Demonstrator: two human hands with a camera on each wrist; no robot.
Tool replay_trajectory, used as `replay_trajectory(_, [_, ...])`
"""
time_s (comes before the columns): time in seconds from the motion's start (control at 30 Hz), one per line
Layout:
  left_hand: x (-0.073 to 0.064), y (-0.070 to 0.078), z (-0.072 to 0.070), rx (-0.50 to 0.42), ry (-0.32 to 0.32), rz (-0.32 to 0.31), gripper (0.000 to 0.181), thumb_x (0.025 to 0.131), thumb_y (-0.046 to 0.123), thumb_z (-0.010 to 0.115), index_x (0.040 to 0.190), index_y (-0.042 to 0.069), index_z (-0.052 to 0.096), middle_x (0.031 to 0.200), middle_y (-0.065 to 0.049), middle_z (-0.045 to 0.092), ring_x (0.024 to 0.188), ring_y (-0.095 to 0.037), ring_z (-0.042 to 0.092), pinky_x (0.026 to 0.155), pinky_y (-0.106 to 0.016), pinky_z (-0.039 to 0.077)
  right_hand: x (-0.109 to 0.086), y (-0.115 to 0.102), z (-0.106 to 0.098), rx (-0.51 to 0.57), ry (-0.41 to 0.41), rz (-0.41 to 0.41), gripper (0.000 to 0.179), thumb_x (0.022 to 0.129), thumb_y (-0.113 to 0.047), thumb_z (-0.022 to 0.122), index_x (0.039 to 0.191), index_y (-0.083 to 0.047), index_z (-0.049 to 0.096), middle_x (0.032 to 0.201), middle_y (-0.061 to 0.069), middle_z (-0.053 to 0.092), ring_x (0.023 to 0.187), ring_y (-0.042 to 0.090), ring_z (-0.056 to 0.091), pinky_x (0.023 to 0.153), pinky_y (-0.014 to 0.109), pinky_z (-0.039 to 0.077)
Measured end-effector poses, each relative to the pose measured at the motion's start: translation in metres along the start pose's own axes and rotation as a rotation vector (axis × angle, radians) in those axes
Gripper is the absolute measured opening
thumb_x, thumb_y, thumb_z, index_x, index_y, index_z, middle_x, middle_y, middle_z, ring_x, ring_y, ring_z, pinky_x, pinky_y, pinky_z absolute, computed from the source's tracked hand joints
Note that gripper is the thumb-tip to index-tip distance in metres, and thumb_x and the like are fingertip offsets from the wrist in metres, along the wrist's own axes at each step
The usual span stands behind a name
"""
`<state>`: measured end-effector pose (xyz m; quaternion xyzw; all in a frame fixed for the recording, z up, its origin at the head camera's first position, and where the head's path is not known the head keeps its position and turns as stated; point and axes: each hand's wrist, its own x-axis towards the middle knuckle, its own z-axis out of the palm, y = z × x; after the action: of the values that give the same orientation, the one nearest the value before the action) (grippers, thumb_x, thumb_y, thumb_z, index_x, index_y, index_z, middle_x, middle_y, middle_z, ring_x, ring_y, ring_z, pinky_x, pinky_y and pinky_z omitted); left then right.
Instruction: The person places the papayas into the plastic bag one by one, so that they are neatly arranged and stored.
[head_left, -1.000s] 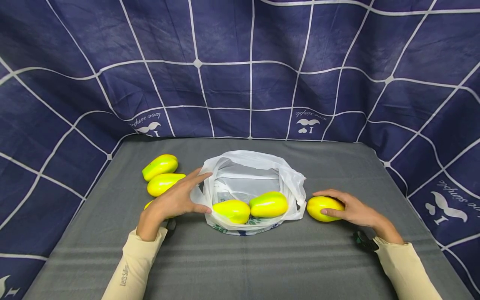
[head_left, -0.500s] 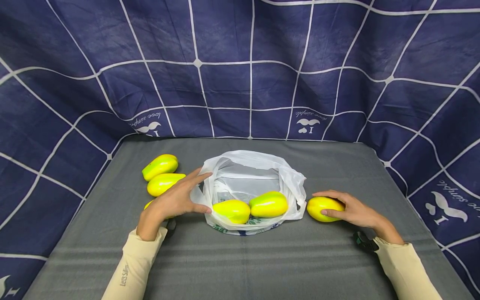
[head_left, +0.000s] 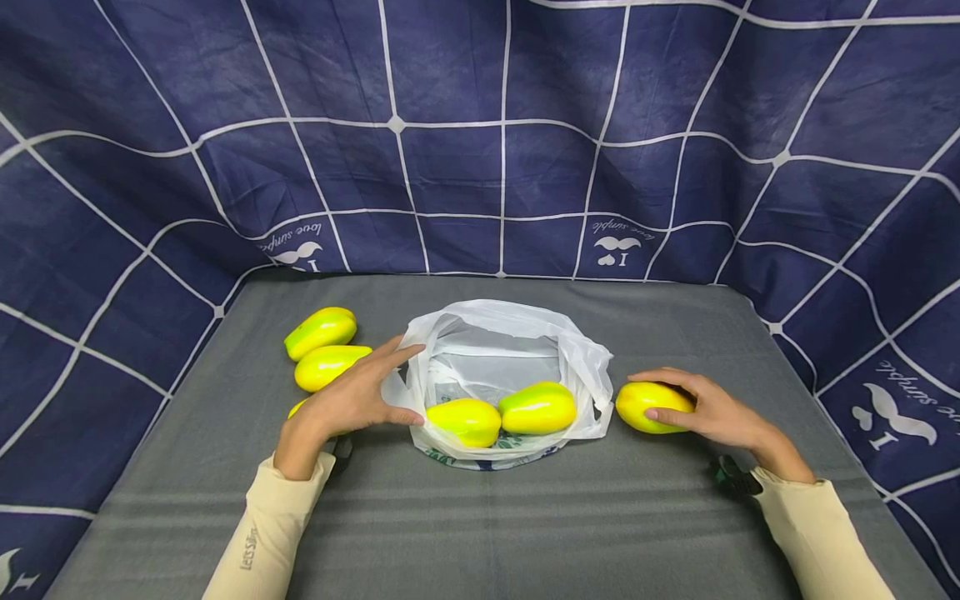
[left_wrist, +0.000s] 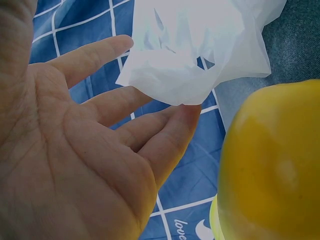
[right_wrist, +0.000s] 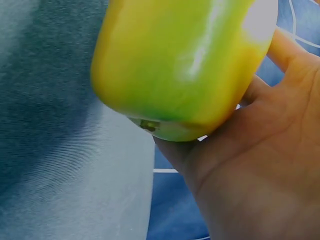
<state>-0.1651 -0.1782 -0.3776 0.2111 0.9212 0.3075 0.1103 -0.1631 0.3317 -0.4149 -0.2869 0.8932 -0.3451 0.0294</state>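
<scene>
My right hand (head_left: 723, 412) grips a yellow papaya (head_left: 652, 407) just right of a white plastic bag (head_left: 495, 321). In the right wrist view this papaya (right_wrist: 175, 65) shows a greenish stem end, with the fingers curving behind it. The bag stands with its mouth wide, and a papaya (head_left: 467, 422) and a second papaya (head_left: 537, 408) lie inside near its front. At the bag's left side my left hand (head_left: 352, 396) has its fingers and thumb spread, touching the plastic. The left wrist view shows those fingers (left_wrist: 170, 130) fairly straight against the bag's edge (left_wrist: 175, 80).
Left of the bag, one papaya (head_left: 321, 332) lies behind another papaya (head_left: 330, 367) on the grey cloth (head_left: 487, 533). A third papaya (head_left: 297, 408) is mostly hidden by my left hand. A blue checked curtain (head_left: 450, 167) hangs behind and along both sides.
My right hand and the papaya in it have shifted slightly up and to the right in the head view, with the fruit turning a little. The left hand and bag have stayed put.
</scene>
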Motion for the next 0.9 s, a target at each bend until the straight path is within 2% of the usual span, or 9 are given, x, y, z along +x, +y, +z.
replay_trajectory(0.3, [-0.001, -0.001, 0.0, 0.006, 0.008, 0.011, 0.1, 0.072, 0.037, 0.09, 0.155, 0.014, 0.039, 0.166, -0.019, 0.018, 0.149, -0.04, 0.027, 0.116, -0.059, 0.031, 0.009, -0.01, -0.009, 0.023, 0.059, -0.014, 0.052, 0.085, -0.008, 0.079, 0.133, -0.022, 0.063, 0.123, -0.009, 0.065, 0.105, 0.006, 0.058, 0.088, 0.012, 0.042])
replay_trajectory(0.4, [-0.001, -0.001, 0.0, 0.005, 0.012, 0.014, 0.1, 0.071, 0.037, 0.091, 0.154, 0.014, 0.039, 0.166, -0.019, 0.018, 0.149, -0.04, 0.027, 0.116, -0.059, 0.031, 0.013, -0.014, -0.01, 0.014, 0.066, -0.024, 0.053, 0.085, -0.008, 0.08, 0.133, -0.021, 0.063, 0.124, -0.008, 0.064, 0.107, 0.005, 0.057, 0.088, 0.012, 0.041])
replay_trajectory(0.63, [0.0, -0.001, -0.001, 0.009, 0.004, 0.012, 0.101, 0.072, 0.038, 0.09, 0.155, 0.014, 0.038, 0.166, -0.018, 0.017, 0.149, -0.039, 0.027, 0.116, -0.058, 0.032, 0.024, -0.026, -0.012, 0.027, 0.076, -0.048, 0.052, 0.084, -0.007, 0.08, 0.134, -0.011, 0.063, 0.125, -0.004, 0.065, 0.108, 0.005, 0.057, 0.089, 0.012, 0.042])
replay_trajectory(0.9, [0.0, -0.002, -0.001, -0.001, 0.005, 0.007, 0.101, 0.072, 0.038, 0.091, 0.155, 0.015, 0.038, 0.166, -0.018, 0.017, 0.149, -0.04, 0.027, 0.116, -0.059, 0.032, 0.037, -0.046, -0.014, 0.043, 0.097, -0.102, 0.056, 0.083, -0.003, 0.08, 0.135, -0.012, 0.062, 0.128, 0.0, 0.064, 0.112, 0.003, 0.055, 0.092, 0.011, 0.04])
